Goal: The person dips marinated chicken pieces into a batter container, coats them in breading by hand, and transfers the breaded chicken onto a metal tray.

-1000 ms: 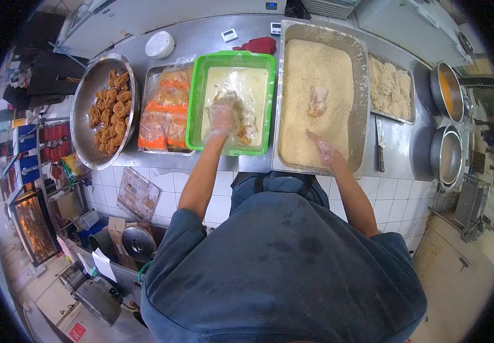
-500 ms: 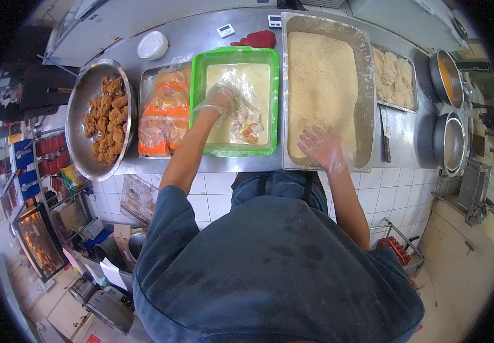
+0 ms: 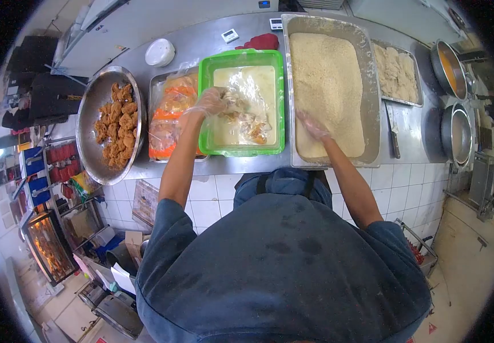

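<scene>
My left hand, in a clear plastic glove, is inside the left part of a green basin of milky liquid. Its fingers close on a wet, pale piece of raw chicken. More chicken pokes out of the liquid nearer the front. Over to the right, my gloved right hand rests edge-on at the left side of the breading flour, fingers extended and holding nothing. A deep metal tray contains that flour.
Left of the basin are bagged orange-and-pale food and a steel bowl of fried chicken. A knife lies right of the flour tray, below a second tray of crumbly coating. Metal bowls stand at the far right.
My left hand has drawn back toward the basin's left side, lifting chicken partly out of the liquid. My right hand has turned from palm-flat to edge-on and shifted toward the flour tray's left wall.
</scene>
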Available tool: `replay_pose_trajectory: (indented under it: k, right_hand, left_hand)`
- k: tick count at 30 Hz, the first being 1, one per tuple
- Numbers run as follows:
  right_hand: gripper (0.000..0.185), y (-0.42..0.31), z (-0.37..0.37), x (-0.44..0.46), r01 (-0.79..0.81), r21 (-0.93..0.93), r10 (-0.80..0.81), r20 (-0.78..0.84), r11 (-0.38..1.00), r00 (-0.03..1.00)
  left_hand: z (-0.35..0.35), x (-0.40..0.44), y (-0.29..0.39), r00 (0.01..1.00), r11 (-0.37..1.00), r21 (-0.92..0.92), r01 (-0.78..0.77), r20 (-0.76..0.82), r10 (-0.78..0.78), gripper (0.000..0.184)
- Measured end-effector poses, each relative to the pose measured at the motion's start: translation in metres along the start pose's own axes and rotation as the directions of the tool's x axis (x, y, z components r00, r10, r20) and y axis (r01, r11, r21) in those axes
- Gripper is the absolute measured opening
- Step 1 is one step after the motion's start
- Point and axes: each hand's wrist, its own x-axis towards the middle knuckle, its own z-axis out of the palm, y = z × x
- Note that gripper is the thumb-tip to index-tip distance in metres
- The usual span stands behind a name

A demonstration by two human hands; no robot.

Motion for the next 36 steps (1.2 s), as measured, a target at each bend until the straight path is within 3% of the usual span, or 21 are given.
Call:
replay_pose_trajectory:
  k: [2, 5, 6, 8, 9, 11, 13, 16, 18, 20, 23, 24, 25, 26, 27, 28, 29, 30, 33, 34, 36]
  right_hand:
    - [0.067, 0.028, 0.011, -0.01, 0.068, 0.277, -0.096, 0.09, 0.959, 0.991]
    - [0.066, 0.011, -0.006, -0.039, -0.23, 0.492, 0.151, 0.195, 0.84, 0.969]
    - [0.064, 0.022, -0.005, -0.041, 0.071, 0.307, -0.082, 0.024, 0.949, 0.996]
    - [0.063, 0.028, -0.004, -0.043, 0.241, 0.233, -0.228, -0.082, 0.942, 0.97]
    - [0.063, 0.029, -0.004, -0.044, 0.143, 0.433, -0.129, -0.062, 0.89, 0.99]
    - [0.063, 0.026, -0.009, -0.046, -0.002, 0.779, 0.034, -0.025, 0.627, 0.999]
    - [0.063, 0.026, -0.024, -0.05, 0.038, 0.913, 0.069, -0.072, 0.406, 0.995]
    - [0.063, 0.036, -0.047, -0.051, 0.164, 0.946, 0.064, -0.189, 0.279, 0.98]
    - [0.064, 0.049, -0.055, -0.056, 0.207, 0.938, 0.097, -0.241, 0.277, 0.966]
    - [0.064, 0.078, -0.044, -0.055, 0.203, 0.924, 0.158, -0.264, 0.324, 0.951]
    - [0.065, 0.192, 0.033, -0.005, 0.132, 0.812, 0.204, -0.294, 0.568, 0.934]
    - [0.068, 0.158, 0.037, -0.017, 0.016, 0.495, 0.186, -0.356, 0.869, 0.916]
    - [0.071, 0.121, 0.04, -0.03, -0.143, 0.089, 0.167, -0.415, 0.986, 0.894]
    - [0.072, 0.093, 0.035, -0.042, -0.215, -0.095, 0.158, -0.412, 0.972, 0.897]
    - [0.073, 0.064, 0.03, -0.054, -0.277, -0.275, 0.149, -0.408, 0.921, 0.901]
    - [0.071, 0.05, 0.023, -0.06, -0.262, -0.218, 0.173, -0.355, 0.94, 0.919]
    - [0.069, 0.043, 0.02, -0.061, -0.245, -0.16, 0.19, -0.296, 0.956, 0.936]
    - [0.069, 0.045, 0.029, -0.055, -0.198, 0.013, 0.195, -0.257, 0.98, 0.947]
    - [0.067, 0.043, 0.047, -0.039, -0.177, 0.56, 0.251, -0.057, 0.809, 0.966]
    - [0.064, 0.018, 0.027, -0.051, -0.255, 0.718, 0.291, 0.076, 0.648, 0.954]
    - [0.061, 0.017, 0.017, -0.047, -0.399, 0.864, 0.23, 0.34, 0.308, 0.912]
  left_hand:
    - [-0.011, -0.002, 0.01, 0.999, 0.999, -0.01, -0.036, -0.031, 0.035, 0.032]
    - [-0.022, -0.006, 0.025, 0.996, 0.998, -0.043, -0.05, -0.083, 0.046, 0.034]
    - [-0.018, -0.002, 0.022, 0.99, 0.998, -0.031, -0.061, -0.132, 0.056, 0.035]
    - [-0.006, 0.008, 0.013, 0.98, 0.994, -0.085, -0.066, -0.194, 0.049, 0.037]
    - [-0.001, 0.014, 0.008, 0.978, 0.987, -0.151, -0.063, -0.207, 0.031, 0.038]
    - [0.012, 0.025, -0.002, 0.978, 0.941, -0.339, -0.024, -0.204, -0.049, 0.038]
    - [0.023, 0.031, -0.008, 0.975, 0.827, -0.56, 0.056, -0.148, -0.166, 0.036]
    - [-0.025, -0.009, 0.062, 0.99, 0.881, -0.453, 0.139, 0.074, -0.119, 0.034]
    - [-0.012, 0.0, 0.042, 0.998, 0.975, -0.218, 0.036, 0.052, -0.026, 0.029]
    - [-0.01, 0.006, 0.041, 0.994, 0.971, -0.214, 0.105, 0.053, -0.095, 0.029]
    - [0.006, 0.017, 0.014, 0.985, 0.911, 0.376, -0.171, 0.042, 0.167, 0.035]
    - [0.003, 0.009, 0.027, 0.994, 0.948, 0.3, -0.103, -0.002, 0.109, 0.033]
    - [-0.005, -0.006, 0.052, 0.998, 0.975, 0.219, -0.043, -0.037, 0.052, 0.031]
    - [-0.008, -0.013, 0.071, 0.998, 0.991, 0.135, 0.013, -0.07, -0.003, 0.029]
    - [-0.009, -0.012, 0.071, 1.0, 0.961, 0.276, -0.006, -0.009, 0.009, 0.022]
    - [-0.006, -0.015, 0.076, 0.994, 0.959, -0.265, 0.099, -0.009, -0.105, 0.021]
    - [-0.004, -0.019, 0.081, 0.978, 0.665, -0.726, 0.178, 0.054, -0.203, 0.021]
    - [-0.001, -0.021, 0.084, 0.954, 0.165, -0.964, 0.209, 0.163, -0.252, 0.021]
    - [-0.001, -0.026, 0.084, 0.967, 0.444, -0.885, 0.139, 0.024, -0.255, 0.028]
    - [-0.003, -0.03, 0.09, 0.967, 0.532, -0.838, 0.126, -0.015, -0.254, 0.028]
    - [0.008, -0.024, 0.069, 0.959, 0.502, -0.86, 0.093, -0.058, -0.276, 0.025]
